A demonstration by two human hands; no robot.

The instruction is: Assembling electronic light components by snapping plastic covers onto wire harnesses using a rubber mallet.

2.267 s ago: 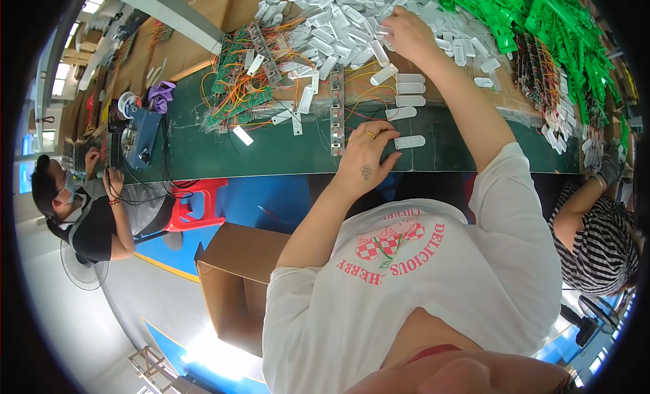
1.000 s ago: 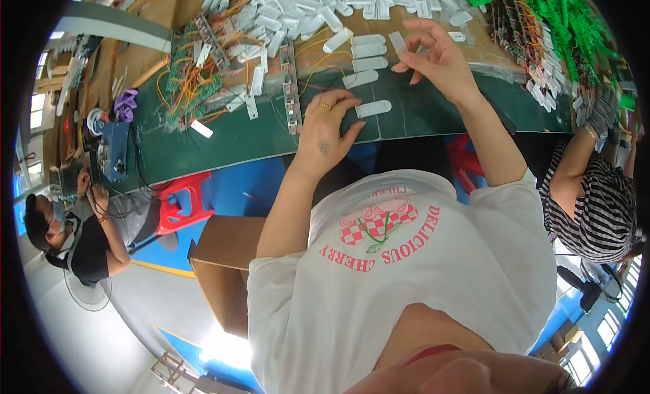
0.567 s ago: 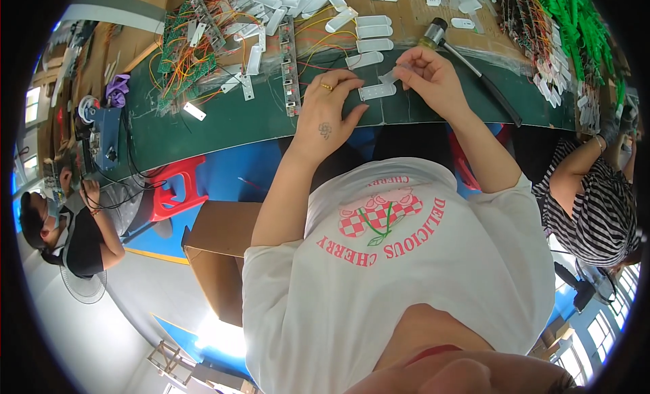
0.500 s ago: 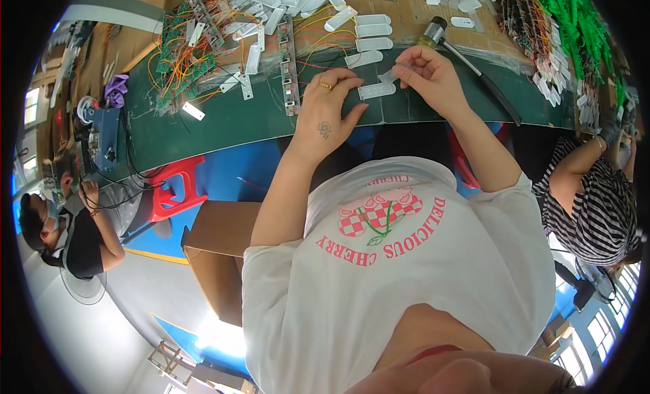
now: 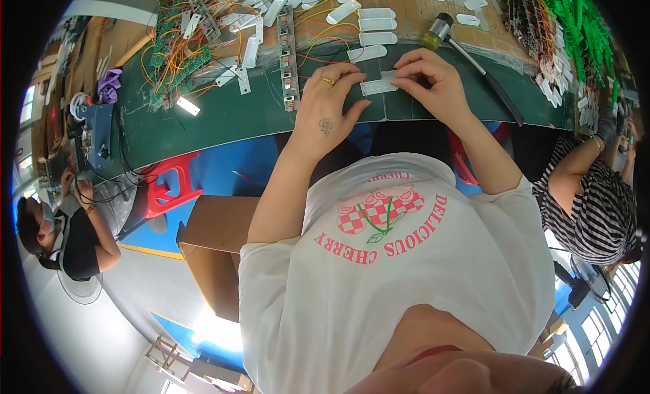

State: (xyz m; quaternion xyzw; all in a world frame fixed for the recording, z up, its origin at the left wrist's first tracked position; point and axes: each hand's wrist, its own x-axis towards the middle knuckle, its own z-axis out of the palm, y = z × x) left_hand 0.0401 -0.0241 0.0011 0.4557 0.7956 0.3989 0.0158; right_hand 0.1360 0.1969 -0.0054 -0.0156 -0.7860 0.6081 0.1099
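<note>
A small flat white plate with tiny holes [image 5: 378, 88] lies on the green work surface between my hands. My left hand [image 5: 328, 104] is at its left end, fingers curved and thumb apart, with nothing visible in its grasp. A ring and a flower mark show on it. My right hand [image 5: 433, 82] is over the right end, thumb and forefinger pinched on a small translucent piece of film [image 5: 388, 76] that reaches over the plate's far edge. Whether the film touches the plate I cannot tell. Beyond it lie several white oblong covers [image 5: 377, 38] in a column.
A black-handled hammer [image 5: 501, 96] lies right of my right hand. Left of my left hand is a long strip of circuit boards [image 5: 288, 62]. Wired green boards [image 5: 179, 72] sit farther left, and green bundles [image 5: 575, 22] at far right. People work at both sides.
My right hand has lowered slightly toward the white plate, with the film now close against its far edge. My left hand stays nearly in place. The whole view has shifted a little.
</note>
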